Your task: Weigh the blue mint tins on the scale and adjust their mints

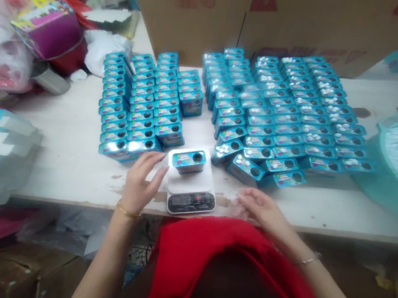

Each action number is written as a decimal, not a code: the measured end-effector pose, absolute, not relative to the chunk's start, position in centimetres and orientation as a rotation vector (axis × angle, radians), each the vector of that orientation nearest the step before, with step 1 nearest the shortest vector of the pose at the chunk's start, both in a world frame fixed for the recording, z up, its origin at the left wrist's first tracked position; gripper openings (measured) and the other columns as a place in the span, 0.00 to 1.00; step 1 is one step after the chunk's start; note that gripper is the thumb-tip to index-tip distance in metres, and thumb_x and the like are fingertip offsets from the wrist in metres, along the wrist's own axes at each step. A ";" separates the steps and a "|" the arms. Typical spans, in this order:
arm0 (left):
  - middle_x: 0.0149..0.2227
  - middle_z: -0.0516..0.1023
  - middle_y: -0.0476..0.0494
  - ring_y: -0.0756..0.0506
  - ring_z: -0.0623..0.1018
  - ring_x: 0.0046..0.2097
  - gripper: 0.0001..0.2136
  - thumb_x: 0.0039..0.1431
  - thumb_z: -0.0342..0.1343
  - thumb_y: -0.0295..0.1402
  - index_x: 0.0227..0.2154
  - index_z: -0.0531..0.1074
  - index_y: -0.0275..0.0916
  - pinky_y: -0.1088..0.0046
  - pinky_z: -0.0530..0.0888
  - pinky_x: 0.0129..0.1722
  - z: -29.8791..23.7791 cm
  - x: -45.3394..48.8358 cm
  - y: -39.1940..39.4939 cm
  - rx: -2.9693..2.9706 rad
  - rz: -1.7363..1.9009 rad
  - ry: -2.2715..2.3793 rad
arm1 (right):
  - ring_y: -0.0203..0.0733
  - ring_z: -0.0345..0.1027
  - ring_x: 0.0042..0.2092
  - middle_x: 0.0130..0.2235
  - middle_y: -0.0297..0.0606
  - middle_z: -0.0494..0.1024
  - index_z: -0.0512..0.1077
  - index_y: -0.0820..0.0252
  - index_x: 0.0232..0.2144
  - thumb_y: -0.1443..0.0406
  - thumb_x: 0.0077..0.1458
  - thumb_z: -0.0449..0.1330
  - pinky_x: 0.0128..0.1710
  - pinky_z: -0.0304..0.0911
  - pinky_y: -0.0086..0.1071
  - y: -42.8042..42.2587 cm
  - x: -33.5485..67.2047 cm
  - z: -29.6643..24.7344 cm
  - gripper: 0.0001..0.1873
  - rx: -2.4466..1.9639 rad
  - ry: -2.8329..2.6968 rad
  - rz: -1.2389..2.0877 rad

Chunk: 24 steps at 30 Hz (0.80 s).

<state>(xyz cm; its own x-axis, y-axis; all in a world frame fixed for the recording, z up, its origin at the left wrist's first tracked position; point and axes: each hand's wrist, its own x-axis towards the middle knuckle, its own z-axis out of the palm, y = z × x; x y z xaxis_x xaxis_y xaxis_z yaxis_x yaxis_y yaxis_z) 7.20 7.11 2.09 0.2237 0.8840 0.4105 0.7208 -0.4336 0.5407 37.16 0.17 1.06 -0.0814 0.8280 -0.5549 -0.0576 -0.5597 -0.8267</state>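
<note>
"What's nearest?"
"The right hand point(262, 208), fingertips bunched over the table point(88, 183); I can't tell whether they pinch anything. The left hand point(139, 180), fingers parted, grips nothing, just beside the scale point(192, 182)."
"And the box?"
"The blue box point(189, 159) stands on the scale, a dark round opening on top."
"What could go wrong?"
"A brush from the left fingers could tip it or skew the reading. Beyond, the crowded boxes point(290, 127) stand so close that one knock might topple several, spilling the white pieces point(223, 149) on top."
</note>
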 end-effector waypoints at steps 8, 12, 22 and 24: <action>0.44 0.75 0.41 0.45 0.75 0.47 0.10 0.62 0.52 0.32 0.45 0.71 0.39 0.66 0.73 0.48 2.5 8.7 7.4 2.293 1.029 1.422 | 0.31 0.63 0.27 0.29 0.32 0.73 0.71 0.61 0.31 0.62 0.58 0.58 0.29 0.59 0.26 6.6 31.2 5.7 0.08 -1.190 -1.428 1.133; 0.44 0.74 0.41 0.44 0.74 0.48 0.11 0.62 0.52 0.33 0.46 0.70 0.40 0.64 0.72 0.50 2.8 8.2 6.8 2.290 1.029 1.473 | 0.36 0.67 0.39 0.35 0.36 0.74 0.72 0.61 0.33 0.67 0.60 0.56 0.43 0.61 0.30 8.7 29.7 5.5 0.06 -1.083 -1.643 0.869; 0.46 0.74 0.38 0.39 0.73 0.48 0.19 0.59 0.55 0.39 0.52 0.64 0.41 0.58 0.67 0.47 3.3 11.3 11.5 2.664 0.496 1.219 | 0.42 0.68 0.38 0.35 0.38 0.75 0.74 0.58 0.33 0.59 0.60 0.55 0.38 0.63 0.31 4.1 37.1 4.1 0.11 -1.463 -1.343 0.815; 0.44 0.75 0.39 0.39 0.73 0.46 0.15 0.60 0.53 0.36 0.49 0.66 0.40 0.59 0.65 0.46 3.9 12.0 13.9 2.731 0.507 1.241 | 0.43 0.69 0.38 0.34 0.39 0.76 0.75 0.57 0.32 0.56 0.58 0.57 0.37 0.65 0.31 2.9 38.6 3.8 0.13 -1.547 -1.237 0.803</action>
<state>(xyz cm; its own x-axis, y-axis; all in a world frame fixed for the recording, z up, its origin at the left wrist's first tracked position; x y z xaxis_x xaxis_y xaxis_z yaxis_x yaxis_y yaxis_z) 11.99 13.89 3.88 0.6128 0.7470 0.2579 0.7138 -0.6632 0.2249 38.61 2.88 3.84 0.2681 0.9608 0.0707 0.3266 -0.0216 -0.9449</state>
